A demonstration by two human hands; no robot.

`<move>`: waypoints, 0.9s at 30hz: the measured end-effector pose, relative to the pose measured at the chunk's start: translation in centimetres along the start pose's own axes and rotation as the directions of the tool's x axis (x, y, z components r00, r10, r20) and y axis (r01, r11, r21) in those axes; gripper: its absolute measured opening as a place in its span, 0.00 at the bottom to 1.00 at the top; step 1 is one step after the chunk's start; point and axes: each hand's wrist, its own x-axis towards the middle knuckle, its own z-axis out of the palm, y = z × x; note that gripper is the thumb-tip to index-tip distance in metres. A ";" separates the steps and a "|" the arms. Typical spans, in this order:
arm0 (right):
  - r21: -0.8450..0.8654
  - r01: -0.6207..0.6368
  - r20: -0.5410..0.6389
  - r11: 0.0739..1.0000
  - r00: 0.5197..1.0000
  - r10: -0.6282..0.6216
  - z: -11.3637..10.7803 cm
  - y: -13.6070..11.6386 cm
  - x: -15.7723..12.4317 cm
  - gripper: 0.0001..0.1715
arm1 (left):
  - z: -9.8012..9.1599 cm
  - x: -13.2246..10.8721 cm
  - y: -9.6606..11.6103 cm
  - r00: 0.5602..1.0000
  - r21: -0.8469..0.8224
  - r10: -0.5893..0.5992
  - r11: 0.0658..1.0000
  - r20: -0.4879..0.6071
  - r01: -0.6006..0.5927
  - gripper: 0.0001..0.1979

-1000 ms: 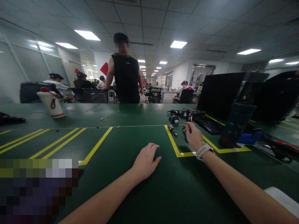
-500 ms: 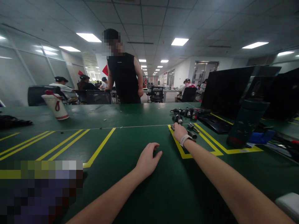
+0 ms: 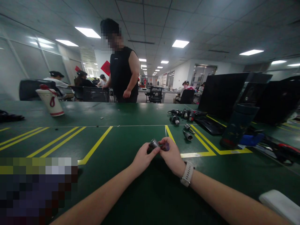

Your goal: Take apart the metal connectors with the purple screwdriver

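A short grey metal cylinder (image 3: pixel 154 143) with an open end is held between both hands, above the green table (image 3: pixel 131 137). My left hand (image 3: pixel 142 160) pinches its body between thumb and fingers. My right hand (image 3: pixel 173 159), with a pale watch on the wrist, is closed at the cylinder's right end; its fingers partly cover a thin dark part there. Beyond the right hand, inside a yellow-taped box, lie a similar hollow metal cylinder (image 3: pixel 187 135) and a smaller metal piece with a shaft (image 3: pixel 189 128).
Black and silver parts with cables (image 3: pixel 180 116) lie behind the taped box. To the right stand a dark bottle (image 3: pixel 240 125) and black monitors (image 3: pixel 222 92). A white cup (image 3: pixel 51 102) is at the far left. Across the table stands a person in black (image 3: pixel 123 75).
My right hand has come back from the taped box with the metal cylinder. My left hand has closed on it too, and both hands now meet in the middle.
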 end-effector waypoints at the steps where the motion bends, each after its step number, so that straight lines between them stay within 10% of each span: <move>1: 0.037 0.016 0.012 0.999 1.000 -0.017 0.2 -0.5 -0.4 0.08 | 0.0 -0.2 0.2 1.000 -0.047 0.010 0.999 0.016 -0.009 0.15; 12: 0.271 0.048 0.075 0.961 0.995 -0.070 -2.1 -2.1 -1.5 0.06 | 0.2 -0.7 0.9 0.979 -0.225 0.204 0.955 0.016 -0.195 0.11; 19: 0.427 -0.046 -0.002 0.903 0.999 0.052 -3.7 -3.0 -0.2 0.19 | -0.7 -0.2 -0.2 0.983 -0.108 0.165 0.979 -0.077 -0.173 0.09; 27: 0.509 -0.067 0.057 0.858 0.997 0.045 -4.0 -3.6 -1.0 0.07 | -0.2 -0.3 -0.1 0.994 -0.069 0.106 0.992 -0.015 -0.107 0.09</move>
